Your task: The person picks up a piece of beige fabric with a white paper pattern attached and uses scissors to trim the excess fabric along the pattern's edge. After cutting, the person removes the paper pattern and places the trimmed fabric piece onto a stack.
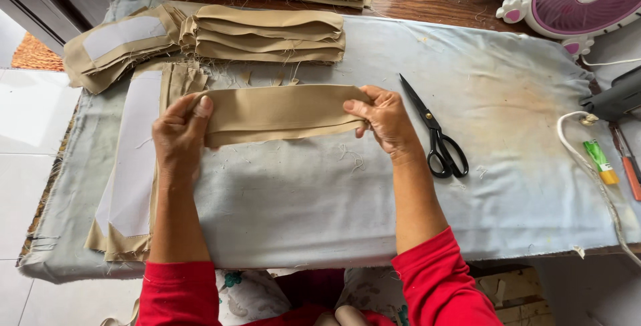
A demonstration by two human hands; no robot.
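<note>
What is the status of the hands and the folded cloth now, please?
Left hand and right hand grip the ends of the folded tan strip, held over the padded board. Black scissors lie right of it, apart.

Two bare hands, left hand (179, 138) and right hand (384, 120), no rings, gloves or watch visible. Forearms bare up to bright red sleeves (446, 284), pushed up near the elbows, bunched and wrinkled at the cuffs. Near edge shows patterned light fabric at the lap.
</note>
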